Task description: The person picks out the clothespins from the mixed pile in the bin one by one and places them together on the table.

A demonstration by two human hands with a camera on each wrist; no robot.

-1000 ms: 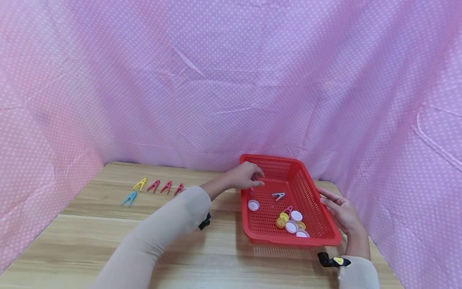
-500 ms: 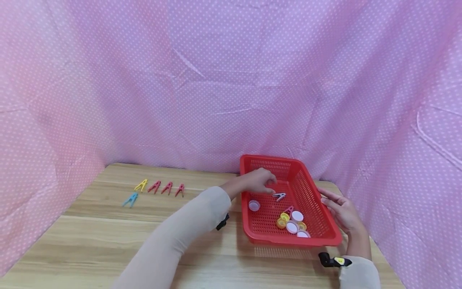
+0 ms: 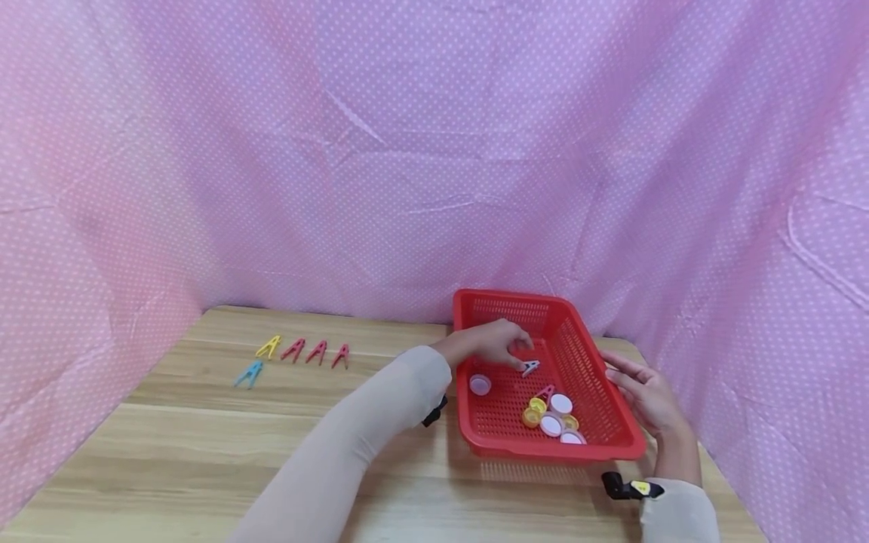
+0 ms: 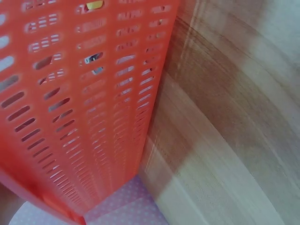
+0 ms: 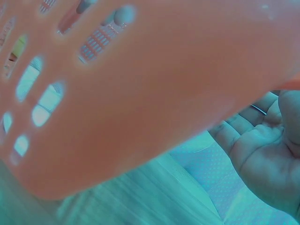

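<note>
My left hand [image 3: 501,343] reaches over the left rim into the red plastic basket [image 3: 468,422]. Its thumb is at a white clothespin [image 3: 531,367] on the basket floor, while the other fingers stay spread apart from it. In the left wrist view, the basket's slotted wall [image 4: 93,112] hides most of that hand. At the right side, my right hand [image 3: 645,396] holds the basket by its rim. Its palm [image 5: 267,154] shows below the rim in the right wrist view. Toward the front of the basket lie a pink clothespin [image 3: 546,392] and several white and yellow round caps [image 3: 551,425].
On the wooden table [image 3: 224,452], left of the basket, lie several clothespins: a yellow one [image 3: 268,346], a blue one [image 3: 250,374] and some red ones [image 3: 317,352]. A lone round cap [image 3: 480,385] sits near the basket's left wall. Pink dotted cloth [image 3: 380,188] hangs behind.
My left hand has moved right and deeper into the basket, up to the white clothespin, which has turned slightly. The right hand keeps its place on the rim.
</note>
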